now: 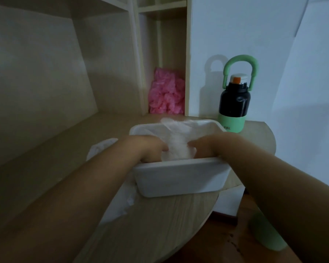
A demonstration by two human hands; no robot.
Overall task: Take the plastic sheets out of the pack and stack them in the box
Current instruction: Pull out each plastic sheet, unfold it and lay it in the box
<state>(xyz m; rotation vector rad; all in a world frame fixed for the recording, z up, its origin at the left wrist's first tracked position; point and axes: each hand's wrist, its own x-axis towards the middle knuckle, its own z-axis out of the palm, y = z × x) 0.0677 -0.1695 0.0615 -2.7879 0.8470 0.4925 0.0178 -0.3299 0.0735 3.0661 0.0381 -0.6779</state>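
Note:
A white rectangular box stands near the front edge of the wooden desk. Thin clear plastic sheets lie inside it, one edge sticking up over the far rim. Both my hands reach into the box. My left hand and my right hand hold the plastic between them; the fingertips are hidden behind the near wall and the sheets. The pack, white and crumpled, lies on the desk under my left forearm.
A black and green bottle with a green loop handle stands right behind the box. A pink crumpled plastic bundle fills a shelf niche at the back. The desk curves away to the right, floor beyond.

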